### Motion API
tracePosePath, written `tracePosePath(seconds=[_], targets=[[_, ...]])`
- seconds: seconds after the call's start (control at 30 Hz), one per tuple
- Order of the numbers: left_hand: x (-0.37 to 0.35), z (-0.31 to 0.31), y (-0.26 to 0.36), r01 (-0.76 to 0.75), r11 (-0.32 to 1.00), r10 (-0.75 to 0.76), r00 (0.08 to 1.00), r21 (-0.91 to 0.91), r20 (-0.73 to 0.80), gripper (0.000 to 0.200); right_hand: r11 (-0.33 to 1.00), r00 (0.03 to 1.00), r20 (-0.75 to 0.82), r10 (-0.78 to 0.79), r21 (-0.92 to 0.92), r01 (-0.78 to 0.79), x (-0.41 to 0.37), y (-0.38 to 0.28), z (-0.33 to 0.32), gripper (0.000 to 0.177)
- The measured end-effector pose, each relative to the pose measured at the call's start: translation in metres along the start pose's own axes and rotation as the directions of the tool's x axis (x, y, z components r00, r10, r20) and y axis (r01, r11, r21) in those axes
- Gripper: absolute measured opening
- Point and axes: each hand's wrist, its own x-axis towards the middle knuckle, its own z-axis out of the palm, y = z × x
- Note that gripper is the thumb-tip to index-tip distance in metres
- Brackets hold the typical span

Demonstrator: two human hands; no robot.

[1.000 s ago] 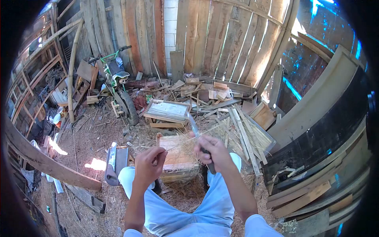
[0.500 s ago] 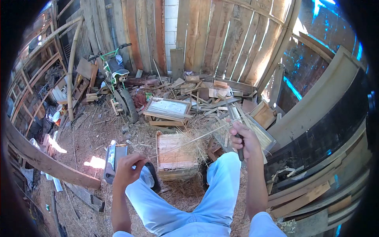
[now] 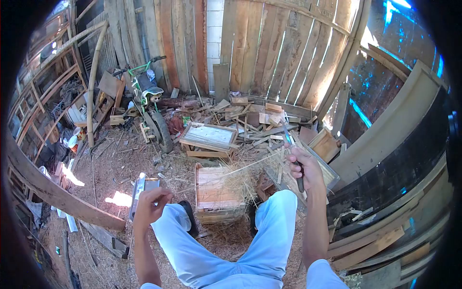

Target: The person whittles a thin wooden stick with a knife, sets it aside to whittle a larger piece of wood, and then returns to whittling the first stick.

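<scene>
My right hand [image 3: 308, 168] is wrapped round the dark handle of a knife [image 3: 300, 183], its blade pointing up and away from me. A thin pale strip [image 3: 252, 164], like split bamboo or cane, slants from beside that hand down to the left. Over my left knee, my left hand [image 3: 153, 204] has its fingers curled together; whether they pinch the faint end of the strip is too fine to see. Between my feet stands a slatted wooden crate [image 3: 207, 190], with a heap of thin shavings [image 3: 239, 184] on its right side.
A silver-and-dark object [image 3: 138, 188] lies beside my left hand. Ahead are a white-topped wooden frame [image 3: 210, 133], scrap wood [image 3: 269, 115] and a green bike [image 3: 153, 103]. Stacked planks [image 3: 370, 245] lie at right, and a curved board [image 3: 62, 188] at left.
My left hand has shifted slightly, its fingers still curled. My right hand, still gripping the knife, sits a little lower and further right. The whole view has shifted slightly.
</scene>
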Motion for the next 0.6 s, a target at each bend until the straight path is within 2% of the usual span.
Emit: tracePosePath(seconds=[0.1, 0.13, 0.17, 0.23, 0.3, 0.33, 0.4, 0.43, 0.47, 0.5, 0.57, 0.6], targets=[[-0.002, -0.007, -0.01, -0.033, 0.998, 0.03, 0.998, 0.058, 0.055, 0.006, 1.0, 1.0, 0.016, 0.02, 0.006, -0.02, 0.004, -0.006, -0.018, 0.029], [-0.01, -0.01, -0.034, 0.015, 1.0, -0.016, 0.996, -0.003, -0.084, 0.006, 0.994, 0.989, -0.094, -0.111, 0.016, 0.113, 0.011, -0.01, -0.049, 0.029], [-0.013, -0.019, -0.037, 0.012, 1.0, -0.011, 0.996, 0.003, -0.09, 0.006, 0.969, 0.951, -0.198, -0.239, 0.02, 0.248, 0.017, -0.014, -0.068, 0.028], [-0.016, -0.04, -0.04, 0.09, 0.976, -0.07, 0.992, 0.198, -0.107, 0.004, 0.971, 0.948, -0.217, -0.233, -0.007, 0.237, 0.015, -0.02, -0.067, 0.028], [-0.01, -0.025, -0.056, 0.086, 0.984, -0.068, 0.991, 0.157, -0.118, 0.006, 0.976, 0.944, -0.249, -0.215, -0.067, 0.205, 0.008, -0.016, -0.063, 0.028], [-0.003, -0.01, -0.063, 0.158, 0.986, -0.165, 0.974, -0.058, -0.156, 0.008, 0.983, 0.962, -0.21, -0.173, -0.095, 0.156, 0.01, -0.006, -0.052, 0.028], [0.015, 0.014, -0.063, 0.225, 0.879, -0.313, 0.938, -0.42, -0.153, 0.012, 0.989, 0.983, -0.14, -0.117, -0.108, 0.102, 0.016, 0.017, -0.028, 0.028], [0.023, 0.029, -0.057, 0.231, 0.795, -0.356, 0.926, -0.561, -0.124, 0.013, 0.978, 0.98, -0.157, -0.119, -0.188, 0.088, 0.016, 0.028, -0.014, 0.028], [0.031, 0.042, -0.046, 0.205, 0.663, -0.369, 0.927, -0.72, -0.076, 0.014, 0.961, 0.977, -0.172, -0.123, -0.267, 0.074, 0.016, 0.04, 0.002, 0.029], [0.037, 0.056, -0.036, 0.172, 0.499, -0.37, 0.929, -0.849, -0.029, 0.014, 0.963, 0.985, -0.146, -0.093, -0.265, 0.052, 0.017, 0.053, 0.015, 0.029], [0.053, 0.083, -0.024, 0.095, 0.395, -0.296, 0.955, -0.914, -0.028, 0.015, 0.947, 0.993, -0.09, -0.076, -0.317, 0.044, 0.013, 0.08, 0.046, 0.027], [0.059, 0.095, -0.019, 0.09, 0.419, -0.288, 0.957, -0.903, -0.038, 0.014, 0.928, 0.994, -0.062, -0.089, -0.369, 0.06, 0.009, 0.092, 0.06, 0.025]])
